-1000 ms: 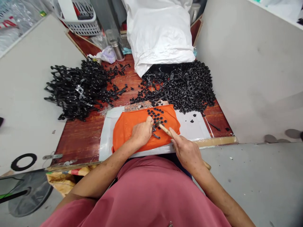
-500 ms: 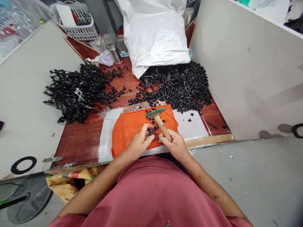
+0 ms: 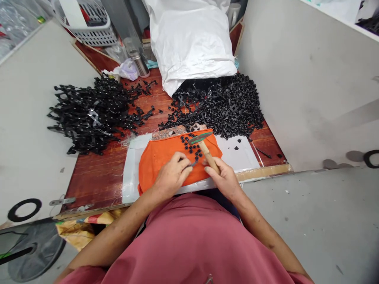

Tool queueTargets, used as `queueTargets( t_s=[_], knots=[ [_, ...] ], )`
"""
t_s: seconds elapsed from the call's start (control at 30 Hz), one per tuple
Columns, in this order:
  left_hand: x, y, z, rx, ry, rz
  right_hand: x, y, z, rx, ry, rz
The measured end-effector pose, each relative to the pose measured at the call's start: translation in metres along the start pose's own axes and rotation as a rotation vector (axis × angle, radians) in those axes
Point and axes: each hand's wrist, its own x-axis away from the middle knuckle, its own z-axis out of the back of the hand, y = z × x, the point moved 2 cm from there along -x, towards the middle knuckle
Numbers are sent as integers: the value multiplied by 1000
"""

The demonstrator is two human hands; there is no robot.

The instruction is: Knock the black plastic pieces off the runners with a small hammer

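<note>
My right hand (image 3: 223, 176) is wrapped round the wooden handle of a hammer (image 3: 209, 157). The hammer's dark head with green edges tilts over the orange cloth (image 3: 158, 159). My left hand (image 3: 173, 173) is pinched over the cloth on a small black plastic part (image 3: 194, 163), mostly covered by the fingers. Several small black round pieces (image 3: 189, 146) lie loose on the cloth, between the hammer head and my left fingertips. Beneath the cloth is a stone slab (image 3: 168, 133), showing only along its far edge.
A heap of black linked parts (image 3: 97, 114) lies on the left of the red-brown table (image 3: 97, 173). A pile of small black pieces (image 3: 237, 102) spreads at back right under a white sack (image 3: 192, 43). Grey partitions (image 3: 281, 98) flank both sides. A steel flask (image 3: 139, 63) stands behind.
My left hand has pulled back slightly from the round pieces, with the black part in its fingers. My right hand and the hammer have shifted a little to the right.
</note>
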Motion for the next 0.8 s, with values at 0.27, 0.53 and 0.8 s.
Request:
queueTargets(
  t_s=[0.27, 0.53, 0.8],
  knots=[
    [-24, -15, -7, -33, 69, 7, 43, 31, 45, 333, 108, -92],
    [-22, -15, -13, -53, 15, 2, 44, 40, 43, 357, 107, -125],
    [-22, -13, -10, -33, 40, -3, 46, 40, 43, 364, 109, -117]
  ],
)
